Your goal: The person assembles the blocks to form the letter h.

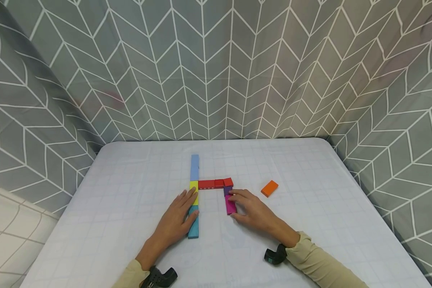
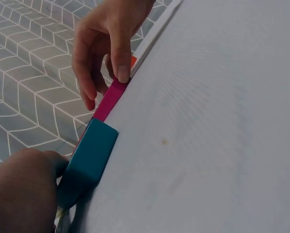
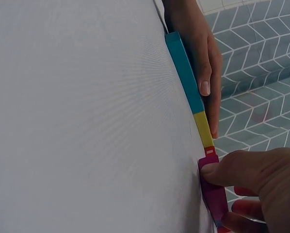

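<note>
A straight column of blocks stands left of centre: light blue (image 1: 195, 167), then yellow (image 1: 192, 185), then a teal block (image 1: 193, 231) nearest me. My left hand (image 1: 174, 219) lies over the yellow and teal blocks, fingers extended, hiding part of both. From the yellow block's upper part, a row of red blocks (image 1: 206, 184) runs right. At its right end, a purple block (image 1: 227, 191) and a magenta block (image 1: 230, 205) lead back toward me. My right hand (image 1: 253, 212) pinches the magenta block, its thumb on the near end in the right wrist view (image 3: 210, 167).
One loose orange block (image 1: 269, 188) lies to the right, beyond my right hand. A white cloth (image 1: 299, 168) covers the table. Grey chevron-patterned curtains (image 1: 216, 72) hang behind the table and at its sides.
</note>
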{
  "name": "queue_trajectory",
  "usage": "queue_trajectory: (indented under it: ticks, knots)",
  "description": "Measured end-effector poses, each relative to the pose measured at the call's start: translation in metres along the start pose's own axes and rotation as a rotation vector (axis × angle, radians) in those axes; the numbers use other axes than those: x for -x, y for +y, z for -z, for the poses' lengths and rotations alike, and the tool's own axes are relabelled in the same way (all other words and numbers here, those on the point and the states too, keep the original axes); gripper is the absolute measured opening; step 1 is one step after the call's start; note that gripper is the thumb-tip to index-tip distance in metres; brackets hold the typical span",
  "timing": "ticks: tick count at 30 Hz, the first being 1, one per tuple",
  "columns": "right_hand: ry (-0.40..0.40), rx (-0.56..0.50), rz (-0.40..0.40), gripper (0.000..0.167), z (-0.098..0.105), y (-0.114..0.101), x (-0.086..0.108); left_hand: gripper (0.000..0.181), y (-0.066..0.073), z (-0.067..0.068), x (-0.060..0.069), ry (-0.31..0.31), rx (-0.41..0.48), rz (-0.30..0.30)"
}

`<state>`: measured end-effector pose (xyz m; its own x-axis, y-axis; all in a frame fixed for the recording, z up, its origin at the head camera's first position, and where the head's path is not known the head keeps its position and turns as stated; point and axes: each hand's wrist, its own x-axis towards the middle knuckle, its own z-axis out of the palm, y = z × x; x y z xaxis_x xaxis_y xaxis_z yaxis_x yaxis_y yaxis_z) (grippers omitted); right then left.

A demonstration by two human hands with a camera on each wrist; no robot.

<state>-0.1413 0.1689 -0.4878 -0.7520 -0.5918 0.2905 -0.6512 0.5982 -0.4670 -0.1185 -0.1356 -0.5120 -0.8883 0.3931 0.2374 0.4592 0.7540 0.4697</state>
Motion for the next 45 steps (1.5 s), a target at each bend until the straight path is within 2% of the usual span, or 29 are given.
queue_trajectory:
  ticks: [6, 17, 24, 29, 36, 45]
  knots:
    - [0.003, 0.004, -0.003, 0.048, 0.0, 0.0, 0.0, 0.064, 0.0, 0.002, 0.0, -0.015, 0.005, 0.007]
    - [0.012, 0.007, 0.013, 0.047, 0.0, -0.002, -0.001, 0.064, -0.001, 0.002, 0.0, 0.01, -0.003, -0.001]
    - [0.083, -0.003, 0.061, 0.044, 0.009, 0.005, -0.001, 0.063, -0.001, 0.0, 0.001, 0.016, 0.003, -0.006]
    - [0.15, 0.009, 0.029, 0.041, 0.017, 0.013, 0.002, 0.063, -0.001, -0.002, 0.001, 0.023, 0.005, -0.012]
    - [0.21, 0.057, -0.059, 0.038, 0.025, 0.028, 0.009, 0.063, -0.001, -0.001, 0.0, 0.02, -0.002, -0.001]
    - [0.238, 0.126, -0.176, 0.037, 0.035, 0.045, 0.018, 0.063, -0.001, -0.001, 0.001, 0.018, -0.007, -0.004]
